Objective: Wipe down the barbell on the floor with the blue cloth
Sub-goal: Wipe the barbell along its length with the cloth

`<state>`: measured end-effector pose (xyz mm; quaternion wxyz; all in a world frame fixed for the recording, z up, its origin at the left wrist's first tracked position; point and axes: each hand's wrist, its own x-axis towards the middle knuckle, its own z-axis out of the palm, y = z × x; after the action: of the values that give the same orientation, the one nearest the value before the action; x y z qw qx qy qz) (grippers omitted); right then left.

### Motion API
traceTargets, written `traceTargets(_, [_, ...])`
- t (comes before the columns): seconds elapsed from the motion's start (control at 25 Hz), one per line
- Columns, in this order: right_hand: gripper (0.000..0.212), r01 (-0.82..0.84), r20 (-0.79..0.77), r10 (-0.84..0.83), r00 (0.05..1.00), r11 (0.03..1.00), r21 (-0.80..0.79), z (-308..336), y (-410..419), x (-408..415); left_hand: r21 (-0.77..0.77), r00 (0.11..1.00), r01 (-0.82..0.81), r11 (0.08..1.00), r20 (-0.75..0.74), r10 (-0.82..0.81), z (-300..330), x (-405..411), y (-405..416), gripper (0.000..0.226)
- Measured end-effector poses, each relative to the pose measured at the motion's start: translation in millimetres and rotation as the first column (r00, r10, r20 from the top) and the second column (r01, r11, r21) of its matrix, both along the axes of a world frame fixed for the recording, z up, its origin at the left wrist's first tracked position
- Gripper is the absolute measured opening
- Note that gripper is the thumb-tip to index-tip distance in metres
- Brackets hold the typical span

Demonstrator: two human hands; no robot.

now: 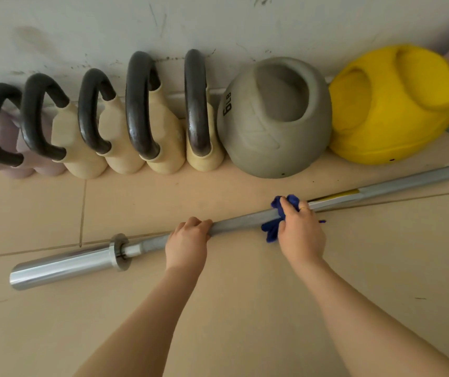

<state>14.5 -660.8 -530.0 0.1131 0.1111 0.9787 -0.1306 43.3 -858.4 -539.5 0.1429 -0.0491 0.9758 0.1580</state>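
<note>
Near the floor's middle, the left hand (188,242) curls over the barbell (239,220) to steady it; right hand (300,227) clamps the blue cloth (277,210) round the shaft for wiping

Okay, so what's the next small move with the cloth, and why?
Probably slide the right hand, with the crumpled blue cloth wrapped on the long grey steel barbell, along the shaft towards the yellow band while the left hand steadies it; that stretch lies beyond the cloth.
</note>
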Motion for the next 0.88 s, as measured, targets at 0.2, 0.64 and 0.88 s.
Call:
traceTargets(0.2, [0.050,-0.437,0.032,0.442,0.896,0.893,-0.108,-2,-56,19,0.023,0.999,-0.044,0.999,0.005,0.044,-3,3,0,0.035])
traceTargets(0.64, [0.030,-0.362,0.043,0.368,0.929,0.926,-0.112,6,-111,36,0.139,1.000,-0.011,0.990,-0.010,0.013,-4,11,-18,0.029])
traceTargets(0.88, [0.028,-0.167,0.044,0.168,0.985,0.986,-0.014,-1,-95,8,-0.138,0.997,0.029,0.990,-0.063,-0.038,-7,50,-103,0.067])
